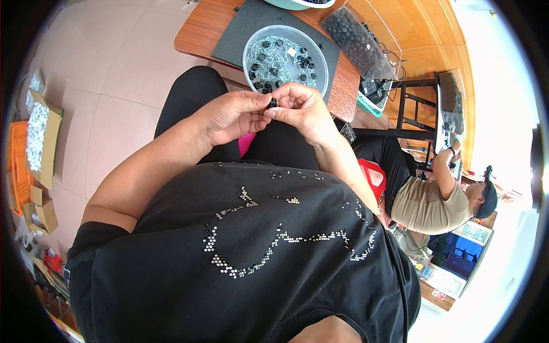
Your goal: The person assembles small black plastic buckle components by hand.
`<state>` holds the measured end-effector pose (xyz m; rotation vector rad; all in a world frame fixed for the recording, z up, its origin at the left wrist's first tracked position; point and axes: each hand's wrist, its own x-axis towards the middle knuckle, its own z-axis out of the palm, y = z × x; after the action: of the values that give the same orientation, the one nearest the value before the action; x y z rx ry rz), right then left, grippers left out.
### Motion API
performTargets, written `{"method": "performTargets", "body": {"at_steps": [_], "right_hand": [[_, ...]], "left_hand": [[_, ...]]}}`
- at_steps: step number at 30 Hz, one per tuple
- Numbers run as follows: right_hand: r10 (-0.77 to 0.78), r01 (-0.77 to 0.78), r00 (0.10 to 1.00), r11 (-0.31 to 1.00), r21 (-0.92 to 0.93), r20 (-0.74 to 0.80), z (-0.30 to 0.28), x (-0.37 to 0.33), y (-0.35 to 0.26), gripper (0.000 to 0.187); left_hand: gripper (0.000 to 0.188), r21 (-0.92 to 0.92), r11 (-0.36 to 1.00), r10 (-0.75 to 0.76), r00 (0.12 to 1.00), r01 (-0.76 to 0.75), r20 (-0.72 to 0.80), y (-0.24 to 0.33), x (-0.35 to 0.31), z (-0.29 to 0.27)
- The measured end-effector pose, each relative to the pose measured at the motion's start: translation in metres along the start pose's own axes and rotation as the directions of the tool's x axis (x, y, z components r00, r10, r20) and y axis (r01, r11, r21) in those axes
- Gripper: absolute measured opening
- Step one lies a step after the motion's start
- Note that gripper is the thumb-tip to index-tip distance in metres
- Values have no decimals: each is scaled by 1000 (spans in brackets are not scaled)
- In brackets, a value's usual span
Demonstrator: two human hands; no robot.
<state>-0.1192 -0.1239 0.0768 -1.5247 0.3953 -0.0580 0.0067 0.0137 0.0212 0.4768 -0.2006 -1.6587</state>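
Observation:
Over my lap, my left hand [233, 116] and my right hand [298, 111] meet fingertip to fingertip. Both pinch one small black round plastic part [272, 103], mostly covered by the thumbs and fingers. Just beyond the hands stands a round clear plastic basin [324, 67]. Many thin silver screws [274, 50] lie loose in it, mixed with several black round parts [262, 56] like the one in my fingers. A small white piece [291, 51] rests on the screws. Whether a screw sits in the held part cannot be made out.
The basin stands on a dark mat [235, 35] on a brown wooden table [195, 30]. Behind it are a pale green bowl [289, 3] and a clear bin of black parts [357, 43]. At right another person [432, 200] works. Cardboard boxes [51, 140] stand on the floor at left.

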Motion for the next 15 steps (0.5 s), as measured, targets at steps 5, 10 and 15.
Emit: {"method": "performTargets", "body": {"at_steps": [5, 10, 15], "right_hand": [[-1, -5, 998, 995, 99, 57, 3, 0, -10, 13], [-37, 30, 997, 994, 110, 66, 6, -1, -8, 9], [-93, 75, 994, 961, -268, -55, 12, -5, -5, 12]], "left_hand": [[19, -3, 1000, 8, 1000, -8, 13, -2, 2, -2], [20, -12, 1000, 16, 1000, -16, 6, -4, 3, -2], [21, -91, 995, 34, 999, -32, 25, -8, 1, 1]]}}
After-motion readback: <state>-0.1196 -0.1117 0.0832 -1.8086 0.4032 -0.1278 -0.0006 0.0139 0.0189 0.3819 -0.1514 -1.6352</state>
